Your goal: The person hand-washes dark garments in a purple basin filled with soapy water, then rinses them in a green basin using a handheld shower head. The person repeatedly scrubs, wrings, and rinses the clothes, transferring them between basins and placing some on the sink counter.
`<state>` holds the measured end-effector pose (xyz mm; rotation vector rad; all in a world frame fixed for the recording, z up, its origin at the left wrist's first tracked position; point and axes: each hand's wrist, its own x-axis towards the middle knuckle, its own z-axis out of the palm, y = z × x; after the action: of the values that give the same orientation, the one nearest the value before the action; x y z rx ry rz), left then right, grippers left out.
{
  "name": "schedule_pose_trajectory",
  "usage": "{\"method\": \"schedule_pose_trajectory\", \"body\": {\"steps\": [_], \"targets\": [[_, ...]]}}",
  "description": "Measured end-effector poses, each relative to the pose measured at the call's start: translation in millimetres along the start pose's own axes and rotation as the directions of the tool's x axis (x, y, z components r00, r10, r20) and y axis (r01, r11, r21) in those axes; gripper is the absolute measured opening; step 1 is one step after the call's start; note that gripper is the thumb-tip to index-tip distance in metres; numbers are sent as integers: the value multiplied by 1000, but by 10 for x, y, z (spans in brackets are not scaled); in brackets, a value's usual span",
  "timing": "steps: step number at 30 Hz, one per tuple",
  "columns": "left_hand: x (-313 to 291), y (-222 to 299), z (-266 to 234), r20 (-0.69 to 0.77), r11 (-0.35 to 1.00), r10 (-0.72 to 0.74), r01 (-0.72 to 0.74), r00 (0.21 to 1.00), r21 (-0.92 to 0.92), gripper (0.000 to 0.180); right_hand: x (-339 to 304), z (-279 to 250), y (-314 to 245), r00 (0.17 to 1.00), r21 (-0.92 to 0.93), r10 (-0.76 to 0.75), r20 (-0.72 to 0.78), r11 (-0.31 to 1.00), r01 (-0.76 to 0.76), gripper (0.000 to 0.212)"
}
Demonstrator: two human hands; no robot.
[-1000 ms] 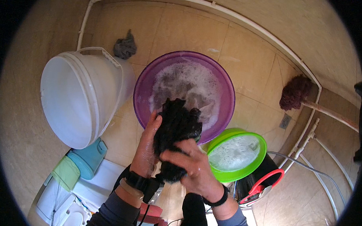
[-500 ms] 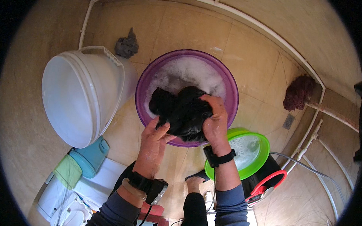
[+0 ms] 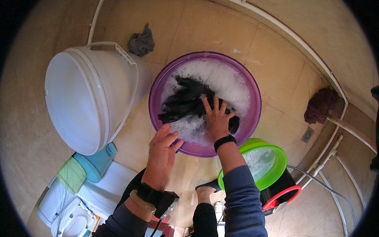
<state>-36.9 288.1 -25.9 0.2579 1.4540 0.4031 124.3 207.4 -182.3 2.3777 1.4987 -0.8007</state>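
A purple basin [image 3: 257,102] holds foamy water [image 3: 236,80] with a wet black cloth [image 3: 184,97] lying spread in the suds; I cannot tell what kind of garment it is. My right hand [image 3: 217,119] presses down on the cloth's right part, fingers spread and palm down. At the basin's near left rim, my left hand [image 3: 162,149] hovers with its fingers apart, holding nothing. Part of the cloth is under the right hand and the foam.
A large white bucket [image 3: 111,86] leans on its side at the left. Close to the basin's lower right stands a green basin [image 3: 282,163] of soapy water, above a black bucket with a red rim [image 3: 293,195]. A grey rag [image 3: 141,42] and a mop head [image 3: 320,105] lie farther off.
The black cloth, held up between both hands before, now lies in the suds. My right hand has let go and flattened onto it; my left hand has come away from it.
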Motion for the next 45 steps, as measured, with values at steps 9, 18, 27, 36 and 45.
{"method": "schedule_pose_trajectory", "body": {"steps": [9,18,27,36,45], "targets": [[-98,80,71,25,995,-88,86,996,57,57,298,-261,108,942,244,72,327,957,-158,50],[-246,225,353,309,981,-147,178,940,-73,66,-956,-1671,-68,908,700,-176,-379,588,406,49],[-261,280,100,423,959,-200,265,884,-102,53,-1120,-1696,56,830,958,-499,-250,-252,137,64],[-90,68,-66,223,988,58,-24,973,-154,38,-1229,-1099,252,952,910,238,192,-405,-82,96],[-86,-243,-179,331,953,-87,174,940,-246,31,-1028,-963,-25,975,681,87,204,-728,-77,78]]}}
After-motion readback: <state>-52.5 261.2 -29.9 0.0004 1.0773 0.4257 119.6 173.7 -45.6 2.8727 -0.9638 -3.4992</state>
